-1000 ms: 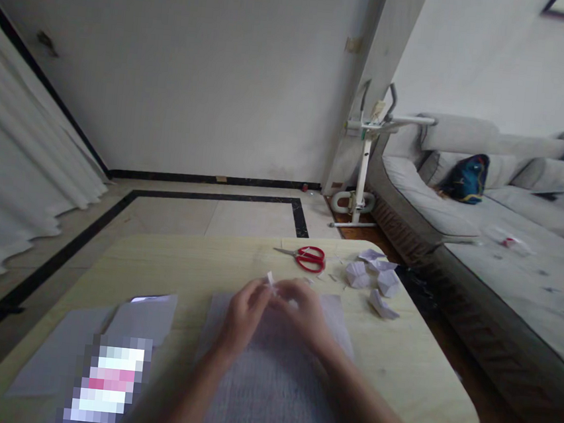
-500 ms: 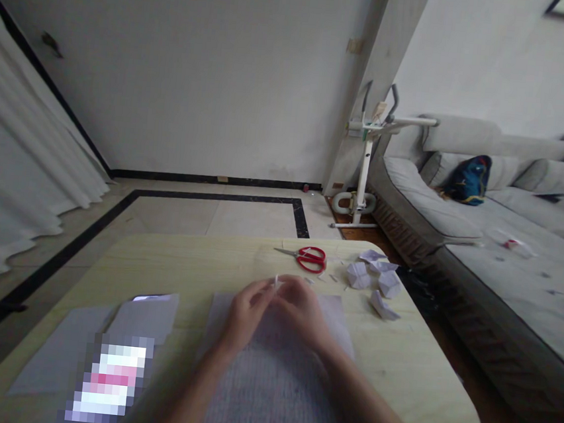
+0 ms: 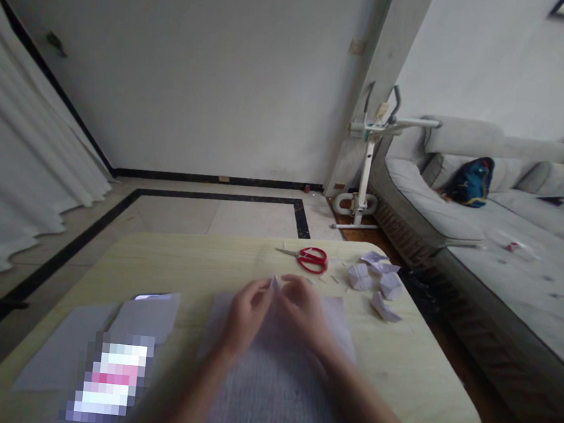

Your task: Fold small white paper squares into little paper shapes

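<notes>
A small piece of folded white paper (image 3: 275, 282) stands up between my hands, its pointed tip showing above the fingers. My left hand (image 3: 249, 308) pinches it from the left. My right hand (image 3: 300, 304) is curled against its right side, fingers bent around it; part of the paper is hidden by the fingers. Beneath both hands lies a large sheet with rows of writing (image 3: 274, 397). Beyond my right hand are red-handled scissors (image 3: 312, 259), blades pointing left. Several folded white paper pieces (image 3: 360, 277) lie to their right, with small scraps nearby.
On the table's (image 3: 198, 256) left side lie white sheets (image 3: 64, 343), a smaller stack of paper (image 3: 146, 318) and a pixelated bright rectangle (image 3: 113, 378). A grey sofa (image 3: 507, 260) runs along the right, and white exercise equipment (image 3: 366, 166) stands behind the table.
The paper between my hands has turned so that more of its pointed face shows. My right fingers have shifted slightly; the view has moved a little.
</notes>
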Demonstrator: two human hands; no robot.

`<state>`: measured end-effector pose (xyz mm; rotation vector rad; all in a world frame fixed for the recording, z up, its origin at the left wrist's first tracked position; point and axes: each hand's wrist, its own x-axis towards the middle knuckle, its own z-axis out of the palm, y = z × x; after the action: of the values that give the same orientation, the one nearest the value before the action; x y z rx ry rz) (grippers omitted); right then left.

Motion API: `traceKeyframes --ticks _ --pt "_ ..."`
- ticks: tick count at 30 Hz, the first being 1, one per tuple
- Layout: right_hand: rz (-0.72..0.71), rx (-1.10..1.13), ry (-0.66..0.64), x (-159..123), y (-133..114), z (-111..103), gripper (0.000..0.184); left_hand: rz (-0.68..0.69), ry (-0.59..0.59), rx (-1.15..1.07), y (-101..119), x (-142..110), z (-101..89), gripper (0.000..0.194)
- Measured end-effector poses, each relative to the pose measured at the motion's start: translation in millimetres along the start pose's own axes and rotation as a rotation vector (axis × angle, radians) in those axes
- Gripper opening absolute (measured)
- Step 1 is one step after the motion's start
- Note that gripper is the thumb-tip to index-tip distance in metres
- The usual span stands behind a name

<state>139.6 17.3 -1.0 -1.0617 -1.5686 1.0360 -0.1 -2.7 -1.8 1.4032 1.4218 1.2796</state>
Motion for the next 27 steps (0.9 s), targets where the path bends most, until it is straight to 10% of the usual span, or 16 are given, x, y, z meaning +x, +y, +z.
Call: traceKeyframes --ticks 12,27 --pt "0.017 -0.417 0.079 -8.6 -3.9 2.1 0.007 0.334 0.122 0.277 -1.5 -5.5 7.1 0.02" --pt "0.002 -0.147 0.054 -6.9 -4.9 0.4 0.014 0.053 -0.036 0.038 5.8 -4.8 2.3 0.02"
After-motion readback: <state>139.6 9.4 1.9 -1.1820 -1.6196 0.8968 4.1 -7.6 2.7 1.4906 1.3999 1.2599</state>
